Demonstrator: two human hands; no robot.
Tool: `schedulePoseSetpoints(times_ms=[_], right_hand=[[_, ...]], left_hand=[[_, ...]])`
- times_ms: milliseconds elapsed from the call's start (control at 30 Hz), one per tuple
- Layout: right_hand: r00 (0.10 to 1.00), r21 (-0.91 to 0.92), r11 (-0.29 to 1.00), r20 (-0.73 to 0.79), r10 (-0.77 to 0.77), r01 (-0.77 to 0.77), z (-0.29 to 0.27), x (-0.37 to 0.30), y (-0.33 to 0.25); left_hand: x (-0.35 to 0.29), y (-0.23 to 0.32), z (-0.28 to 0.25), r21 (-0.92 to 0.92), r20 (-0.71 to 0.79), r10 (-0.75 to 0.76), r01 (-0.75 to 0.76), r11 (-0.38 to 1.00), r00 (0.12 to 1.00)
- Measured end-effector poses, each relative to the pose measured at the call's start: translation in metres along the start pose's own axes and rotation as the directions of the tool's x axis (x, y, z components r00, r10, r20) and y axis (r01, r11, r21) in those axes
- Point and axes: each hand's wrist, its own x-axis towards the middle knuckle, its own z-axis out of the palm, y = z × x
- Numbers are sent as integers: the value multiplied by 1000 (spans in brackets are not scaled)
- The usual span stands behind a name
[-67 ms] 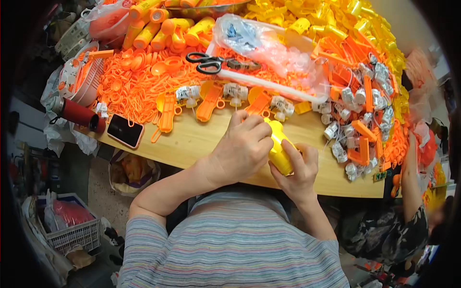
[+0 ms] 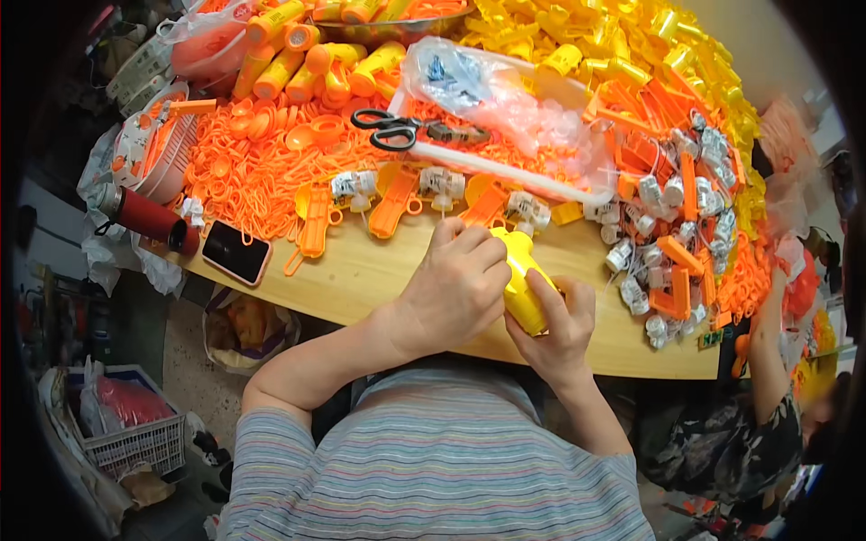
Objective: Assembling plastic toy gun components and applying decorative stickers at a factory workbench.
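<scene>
A yellow plastic flashlight-like casing (image 2: 521, 284) is gripped by my right hand (image 2: 561, 326), thumb and fingers around its lower body. Against its upper left side my left hand (image 2: 458, 287) is curled closed. The tips of those fingers are hidden, so what they pinch cannot be made out. Just beyond my hands lies a row of yellow half shells with orange slide pieces (image 2: 394, 204) on them. White cylindrical inserts (image 2: 442, 187) with printed wraps sit beside those shells.
Loose orange parts (image 2: 239, 171) are heaped behind the row, with black-handled scissors (image 2: 388, 129) and a white tray (image 2: 514, 166). Wired white inserts (image 2: 636, 293) pile up at right. A phone (image 2: 236, 252) and red flask (image 2: 149, 219) lie at left. Another person's arm (image 2: 769, 352) shows far right.
The view has shifted slightly. My hands stay at the yellow casing, which appears turned a little in my right hand.
</scene>
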Motion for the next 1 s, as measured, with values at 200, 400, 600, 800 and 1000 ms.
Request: schedulePoseSetpoints(times_ms=[200, 400, 600, 800, 1000], right_hand=[[983, -91, 991, -147, -110, 98, -1, 35, 2], [933, 255, 967, -345, 99, -8, 0, 87, 36], [850, 534, 766, -153, 505, -359, 27, 128, 117], [854, -121, 866, 147, 498, -484, 36, 168, 150], [978, -399, 915, 154, 139, -68, 45, 231, 163]], left_hand=[[22, -13, 3, 12, -191, -214, 220, 975, 958], [32, -54, 1, -346, -199, -387, 305, 887, 900], [10, -65, -29, 146, 691, -284, 256, 956, 665], [-27, -81, -42, 89, 862, -186, 221, 971, 472], [-33, -101, -39, -34, 828, -225, 446, 894, 514]])
